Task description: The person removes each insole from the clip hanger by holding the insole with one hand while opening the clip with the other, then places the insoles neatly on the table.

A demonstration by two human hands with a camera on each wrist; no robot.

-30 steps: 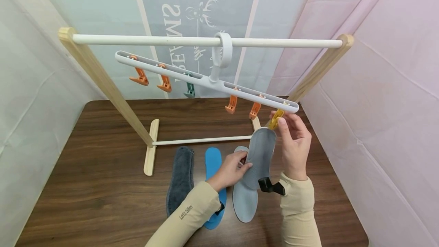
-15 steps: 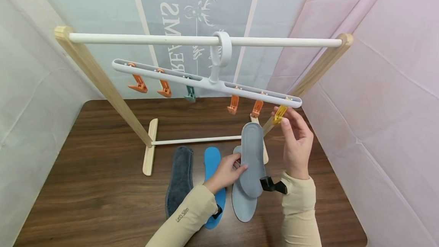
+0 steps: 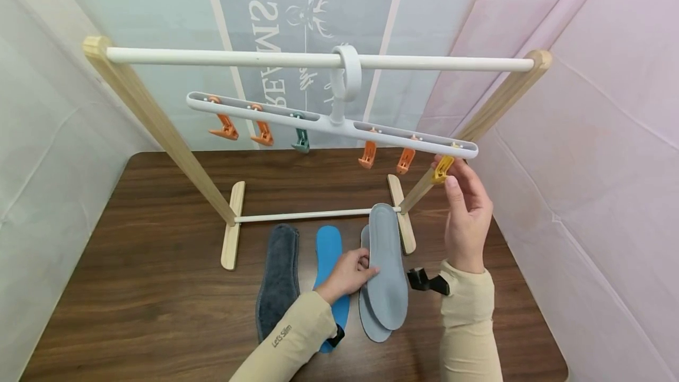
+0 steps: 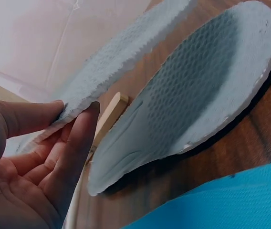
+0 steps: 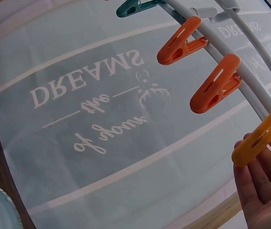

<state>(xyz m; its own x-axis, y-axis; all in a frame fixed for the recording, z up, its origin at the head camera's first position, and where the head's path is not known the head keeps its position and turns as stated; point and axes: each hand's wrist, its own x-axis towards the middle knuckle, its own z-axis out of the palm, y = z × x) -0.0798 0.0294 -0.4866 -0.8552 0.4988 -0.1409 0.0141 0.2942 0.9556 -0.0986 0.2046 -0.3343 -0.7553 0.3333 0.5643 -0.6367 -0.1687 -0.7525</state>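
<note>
My left hand (image 3: 346, 276) pinches the edge of a grey insole (image 3: 389, 270) between thumb and fingers; the left wrist view shows this insole edge-on (image 4: 111, 62). Its upper end sits lower than the hanger and apart from the clips. Under it on the table lies a matching grey insole (image 4: 192, 90), textured at one end. My right hand (image 3: 469, 220) holds the yellow clip (image 5: 257, 138) at the right end of a white hanger (image 3: 339, 127). Fingers lie behind that clip, with the thumb near its lower end. Nothing shows between the clip's jaws.
Several other clips hang from the hanger, among them an orange one (image 5: 216, 86) and a green one (image 3: 300, 137). The hanger's ring hooks a white rod (image 3: 228, 58) on a wooden stand (image 3: 151, 117). Left of the grey pair lie a blue insole (image 3: 329, 246) and a dark fuzzy insole (image 3: 278, 270).
The grey insole has moved down and away from the yellow clip, where its upper end was. The hanger's right end has shifted slightly right and up with my right hand.
</note>
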